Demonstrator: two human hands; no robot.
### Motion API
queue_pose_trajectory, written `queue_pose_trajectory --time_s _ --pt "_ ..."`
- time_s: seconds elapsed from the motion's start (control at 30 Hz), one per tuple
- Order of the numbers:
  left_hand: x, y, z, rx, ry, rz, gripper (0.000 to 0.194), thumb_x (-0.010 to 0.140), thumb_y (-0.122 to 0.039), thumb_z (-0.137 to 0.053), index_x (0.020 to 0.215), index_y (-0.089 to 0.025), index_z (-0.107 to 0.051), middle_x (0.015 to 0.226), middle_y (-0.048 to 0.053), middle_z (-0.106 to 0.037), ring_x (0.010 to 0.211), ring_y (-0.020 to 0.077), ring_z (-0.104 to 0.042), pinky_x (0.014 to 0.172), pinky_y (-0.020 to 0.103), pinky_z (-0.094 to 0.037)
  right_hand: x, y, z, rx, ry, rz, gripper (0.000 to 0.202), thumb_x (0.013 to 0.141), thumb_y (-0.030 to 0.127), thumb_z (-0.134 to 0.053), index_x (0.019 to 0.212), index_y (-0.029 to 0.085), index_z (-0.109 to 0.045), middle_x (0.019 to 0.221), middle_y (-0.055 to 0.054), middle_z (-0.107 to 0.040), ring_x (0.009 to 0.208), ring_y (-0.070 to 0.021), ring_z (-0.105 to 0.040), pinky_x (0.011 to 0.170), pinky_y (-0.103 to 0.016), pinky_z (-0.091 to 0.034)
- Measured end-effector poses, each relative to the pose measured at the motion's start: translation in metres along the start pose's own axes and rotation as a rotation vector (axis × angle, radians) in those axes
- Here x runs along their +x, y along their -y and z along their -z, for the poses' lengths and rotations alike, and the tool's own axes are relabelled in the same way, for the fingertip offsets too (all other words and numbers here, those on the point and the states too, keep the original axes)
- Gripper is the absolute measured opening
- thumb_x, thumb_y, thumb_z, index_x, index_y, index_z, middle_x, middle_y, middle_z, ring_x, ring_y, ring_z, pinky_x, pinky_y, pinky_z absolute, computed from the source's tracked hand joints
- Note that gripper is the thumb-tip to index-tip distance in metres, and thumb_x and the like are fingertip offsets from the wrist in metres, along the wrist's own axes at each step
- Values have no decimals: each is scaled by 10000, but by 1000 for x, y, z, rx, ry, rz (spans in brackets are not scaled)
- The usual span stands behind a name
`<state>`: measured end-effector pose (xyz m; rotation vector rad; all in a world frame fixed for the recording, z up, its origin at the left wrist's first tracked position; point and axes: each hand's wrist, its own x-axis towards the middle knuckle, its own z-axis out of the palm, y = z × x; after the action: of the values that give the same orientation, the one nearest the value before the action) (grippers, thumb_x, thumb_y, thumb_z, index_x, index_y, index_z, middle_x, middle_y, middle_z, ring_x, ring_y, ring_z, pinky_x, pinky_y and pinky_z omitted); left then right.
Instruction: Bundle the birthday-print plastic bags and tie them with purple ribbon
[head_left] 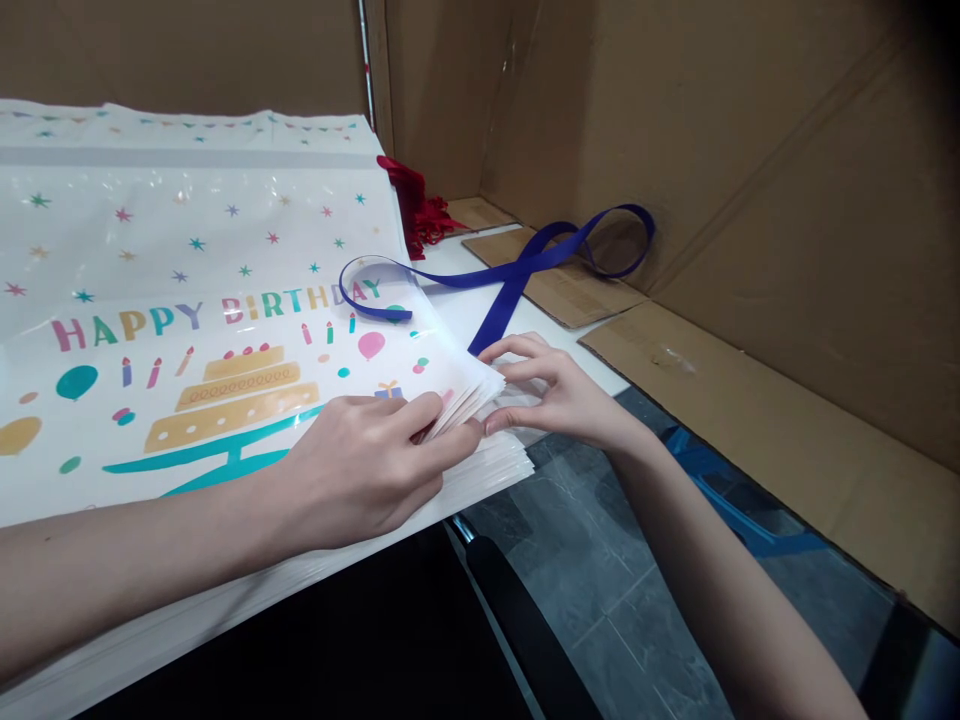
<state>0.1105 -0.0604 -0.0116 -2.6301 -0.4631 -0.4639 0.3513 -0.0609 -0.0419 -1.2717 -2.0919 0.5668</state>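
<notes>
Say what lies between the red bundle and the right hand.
Head view: between the red bundle and right hand, the blue ribbon crosses the white surface.

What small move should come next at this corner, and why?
Probably draw the right hand's fingertips lightly along the fanned corner to single out one edge: they're close by, and the left hand pinches the layers.
</notes>
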Motion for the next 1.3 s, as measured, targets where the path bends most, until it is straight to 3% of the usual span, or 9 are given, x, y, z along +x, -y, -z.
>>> queue_pose_trajectory --time_s 0.23,0.47,0.63,0.9,1.3 --pt "1 -2 1 -9 27 41 264 850 -344 -433 1097 -280 -496 743 -33 -484 560 21 -434 527 169 -291 5 5 -4 -19 -28 -10 372 610 556 -688 778 225 -702 1036 6 -554 1022 -109 -467 943 -261 -345" --pt "0 -2 2 -11 20 37 272 820 -264 -439 1085 -252 -502 758 -29 -491 554 14 -421 516 164 -242 0 0 -1 90 -149 5 342 638 465 -715 825 182 -677 1005 -6 -560 961 -66 -516 893 -214 -403" --pt "0 -2 1 -8 -6 34 381 837 -270 -431 1215 -316 -411 761 -35 -481 552 11 -428 511 154 -254 -2 0 1 56 -39 27 355 641 510 -695 856 227 -697 1034 -5 -550 993 -81 -496 929 -243 -379" --pt "2 -1 1 -24 20 19 176 837 -271 -428 983 -234 -518 757 -28 -474 552 0 -395 521 174 -248 5 7 -3 -49 19 -8 391 624 576 -669 801 229 -702 1040 -1 -535 1018 -100 -440 944 -251 -335" --pt "1 -4 2 -27 24 57 263 815 -232 -443 1070 -269 -499 773 -31 -487 555 10 -410 511 170 -245 1 6 0 7 -150 10 361 648 496 -697 816 176 -681 992 -19 -555 955 -79 -496 903 -228 -376"
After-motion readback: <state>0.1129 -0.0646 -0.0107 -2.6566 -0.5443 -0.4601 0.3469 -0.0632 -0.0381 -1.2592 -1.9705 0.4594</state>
